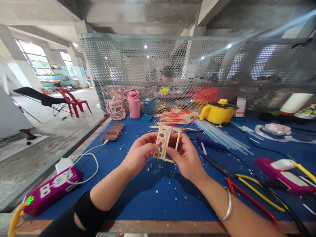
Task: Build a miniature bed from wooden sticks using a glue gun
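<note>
Two hands are at the middle of the desk: the left hand [142, 153] and the right hand [187, 154] are both partly closed, thumbs and fingers pinching opposite sides of one small stick frame [166, 143], lifted above the surface.

One perforated metal screen [118, 59] spans the far side. Before it lies the one desk [138, 197], blue-topped. Off on the floor to the left stand two chairs, a black folding chair [39, 95] and a red chair [74, 100].

One yellow pot [217, 114] sits far right, its dark lid on, so what it holds is hidden. Two purple power strips lie on the desk, a left strip [53, 192] and a right strip [288, 176]. One hand tool [256, 197], with red and yellow handles, is near right. Two drink bottles stand far left: a see-through bottle [116, 110], its fill unclear, and an opaque pink bottle [134, 107], its inside unseen.

The frame is pale and wood-like, open-sided, slightly tilted, with short crosspieces at left and one separate upright at right. Beyond it lie red-marked sticks [176, 117], overlapping too much to count. Pale crumbs [157, 191] dot the surface nearby.
</note>
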Available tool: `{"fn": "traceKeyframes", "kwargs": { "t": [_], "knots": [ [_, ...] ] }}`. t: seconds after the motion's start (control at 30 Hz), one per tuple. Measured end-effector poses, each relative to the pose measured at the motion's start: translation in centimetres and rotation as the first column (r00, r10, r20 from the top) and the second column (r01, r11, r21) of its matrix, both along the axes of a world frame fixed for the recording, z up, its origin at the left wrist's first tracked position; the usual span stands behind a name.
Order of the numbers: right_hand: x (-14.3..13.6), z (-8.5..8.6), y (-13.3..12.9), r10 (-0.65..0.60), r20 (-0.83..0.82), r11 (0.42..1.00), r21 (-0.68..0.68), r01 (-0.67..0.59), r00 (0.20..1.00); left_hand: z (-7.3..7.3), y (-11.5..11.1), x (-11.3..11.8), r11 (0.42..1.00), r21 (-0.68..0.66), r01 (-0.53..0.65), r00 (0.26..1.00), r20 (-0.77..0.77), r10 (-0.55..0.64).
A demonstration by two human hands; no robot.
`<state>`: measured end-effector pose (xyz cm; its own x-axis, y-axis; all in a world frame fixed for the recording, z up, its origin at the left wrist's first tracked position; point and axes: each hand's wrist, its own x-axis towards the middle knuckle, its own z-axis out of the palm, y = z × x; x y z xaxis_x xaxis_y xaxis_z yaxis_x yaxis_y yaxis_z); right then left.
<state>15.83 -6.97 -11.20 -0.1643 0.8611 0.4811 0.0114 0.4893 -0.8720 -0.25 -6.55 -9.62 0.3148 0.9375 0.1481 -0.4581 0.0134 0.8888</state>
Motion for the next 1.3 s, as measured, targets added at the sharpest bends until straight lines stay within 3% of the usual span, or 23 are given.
{"fn": "traceKeyframes", "kwargs": {
  "t": [0.23,0.6,1.03,1.3],
  "knots": [
    [-0.11,-0.12,-0.3,-0.023,0.111,0.997,0.076,0.015,0.994,0.5,-0.1,0.03,0.993,-0.053,-0.108,0.994,-0.014,0.107],
    [-0.05,-0.18,-0.28,0.008,0.108,0.997,0.075,-0.016,0.994,0.19,0.11,-0.21,0.997,0.014,-0.077,0.996,-0.046,0.077],
    [-0.34,-0.28,-0.48,-0.011,0.255,0.991,0.133,-0.023,0.967,0.48,-0.34,0.25,0.984,-0.118,-0.136,0.991,-0.016,0.135],
    [-0.15,-0.71,-0.06,-0.007,0.247,0.995,0.099,-0.018,0.969,-0.3,0.19,0.14,0.993,-0.009,-0.117,0.989,-0.098,0.115]
  ]
}}
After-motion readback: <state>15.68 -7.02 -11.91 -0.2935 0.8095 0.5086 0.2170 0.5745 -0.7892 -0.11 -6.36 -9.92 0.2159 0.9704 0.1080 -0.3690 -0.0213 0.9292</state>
